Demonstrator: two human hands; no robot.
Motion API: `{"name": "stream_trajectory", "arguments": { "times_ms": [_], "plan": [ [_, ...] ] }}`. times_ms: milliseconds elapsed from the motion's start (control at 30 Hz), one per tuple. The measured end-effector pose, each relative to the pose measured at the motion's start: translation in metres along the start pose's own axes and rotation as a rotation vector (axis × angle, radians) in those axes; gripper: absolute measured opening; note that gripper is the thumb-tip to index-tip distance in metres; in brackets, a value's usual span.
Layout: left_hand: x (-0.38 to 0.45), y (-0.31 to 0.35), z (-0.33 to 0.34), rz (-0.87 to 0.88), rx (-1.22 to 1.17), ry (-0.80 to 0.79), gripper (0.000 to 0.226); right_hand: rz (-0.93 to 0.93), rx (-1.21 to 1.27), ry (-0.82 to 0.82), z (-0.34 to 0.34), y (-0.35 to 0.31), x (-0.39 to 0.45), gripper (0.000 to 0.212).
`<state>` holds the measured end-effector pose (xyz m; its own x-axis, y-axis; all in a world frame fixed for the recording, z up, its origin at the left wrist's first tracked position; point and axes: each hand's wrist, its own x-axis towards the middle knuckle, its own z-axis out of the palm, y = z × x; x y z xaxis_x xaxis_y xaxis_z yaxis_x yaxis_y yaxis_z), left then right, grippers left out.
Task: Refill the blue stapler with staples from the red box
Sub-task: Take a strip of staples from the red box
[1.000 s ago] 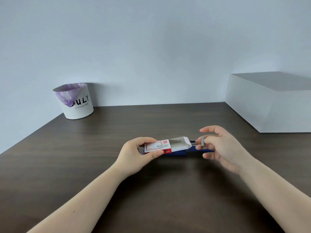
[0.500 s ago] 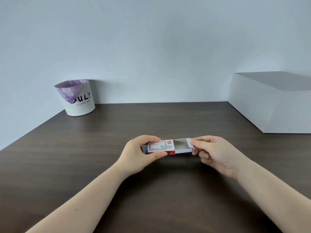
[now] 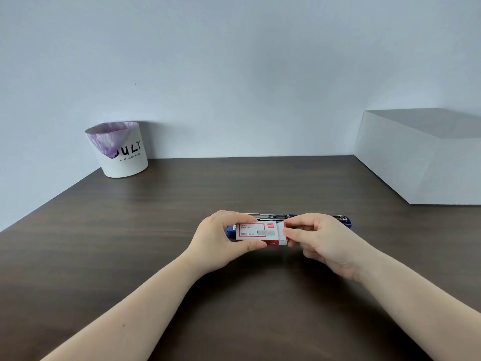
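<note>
Fingers (image 3: 240, 216) of the left hand (image 3: 218, 241) are curled round the left end of the red box (image 3: 256, 233), thumb along its near edge, holding it just above the counter (image 3: 156, 243). At the box's other end the right hand (image 3: 322, 241) has its thumb and forefinger pinched on the white end flap (image 3: 280, 231), folded nearly flat against the opening. Whether a strip of staples sits tucked in that hand I cannot tell.

Behind the box, partly hidden by both hands, the blue stapler (image 3: 347, 222) lies on the counter with its metal magazine showing, so it looks open for loading.

I'd judge the step in hand to be shutting the box. Next would be setting it aside, then seeing that the staples lie straight in the channel before pressing the stapler closed.

Far left a white bin (image 3: 125, 157) with a purple liner stands against the wall; far right sits a plain white block (image 3: 421, 162).
</note>
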<state>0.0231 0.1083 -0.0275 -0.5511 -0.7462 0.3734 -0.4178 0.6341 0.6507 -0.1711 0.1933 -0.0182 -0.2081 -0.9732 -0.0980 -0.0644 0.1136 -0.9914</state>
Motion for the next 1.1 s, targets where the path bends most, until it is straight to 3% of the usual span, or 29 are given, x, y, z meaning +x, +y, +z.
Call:
{"name": "stream_trajectory", "arguments": {
  "times_ms": [267, 367, 733, 967, 1100],
  "plan": [
    [0.0, 0.002, -0.001, 0.022, 0.067, 0.009, 0.047, -0.03, -0.099, 0.05, 0.001, 0.002, 0.001, 0.018],
    [0.001, 0.001, 0.0, 0.003, 0.065, -0.01, 0.05, -0.04, -0.114, 0.088, 0.001, 0.003, 0.002, 0.01],
    [-0.001, -0.005, 0.002, -0.06, -0.091, -0.021, 0.047, -0.09, -0.215, 0.034, 0.003, -0.001, -0.002, 0.007],
    [0.0, -0.002, 0.003, -0.059, -0.034, -0.065, 0.047, 0.014, -0.1, -0.019, -0.006, -0.007, -0.003, 0.018],
    [-0.002, 0.002, 0.004, -0.037, 0.009, -0.097, 0.048, -0.027, -0.128, -0.027, -0.013, -0.008, -0.004, 0.032]
  ]
}}
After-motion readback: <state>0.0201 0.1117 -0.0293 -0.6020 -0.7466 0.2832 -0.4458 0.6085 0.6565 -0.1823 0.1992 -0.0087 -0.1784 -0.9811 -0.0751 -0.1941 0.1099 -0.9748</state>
